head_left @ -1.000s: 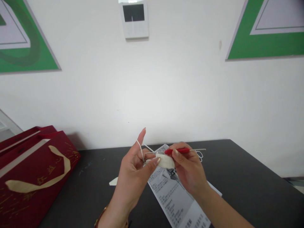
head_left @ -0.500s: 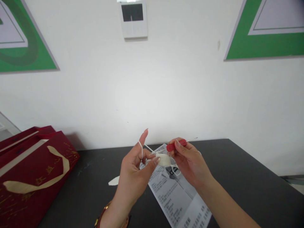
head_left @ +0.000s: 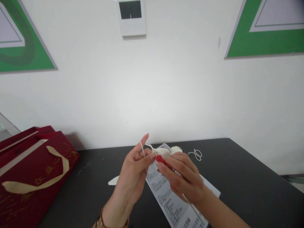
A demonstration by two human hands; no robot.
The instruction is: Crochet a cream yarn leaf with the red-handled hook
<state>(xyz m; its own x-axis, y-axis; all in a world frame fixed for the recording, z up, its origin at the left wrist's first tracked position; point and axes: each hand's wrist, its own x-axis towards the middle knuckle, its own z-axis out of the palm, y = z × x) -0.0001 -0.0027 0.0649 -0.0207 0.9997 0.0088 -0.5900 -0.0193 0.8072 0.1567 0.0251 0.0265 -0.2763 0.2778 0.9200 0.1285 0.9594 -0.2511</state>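
Note:
My left hand [head_left: 134, 167] pinches a small white crocheted piece [head_left: 162, 152] between thumb and fingers. Its index finger points up, with white yarn [head_left: 142, 148] looped around it and running to the piece. Close against the right side of the piece, my right hand [head_left: 186, 177] is closed on a crochet hook [head_left: 160, 159] with a red handle. A thin metal shaft shows below this hand, slanting down to the right. The hook's working tip is hidden at the stitches. Just behind my right hand sits a bundle of white yarn [head_left: 176, 149].
A printed sheet [head_left: 163, 198] lies on the dark table [head_left: 239, 183] beneath my hands. Loose yarn [head_left: 196, 155] curls to the right. A flat white piece [head_left: 113, 181] lies left of my left wrist. Red gift bags [head_left: 35, 164] stand at the left, and a white wall rises behind.
My right hand has moved left and turned, so the hook's rear shaft swings from upper right to lower right. The yarn bundle and loose curl have come into sight. The left hand stays nearly still.

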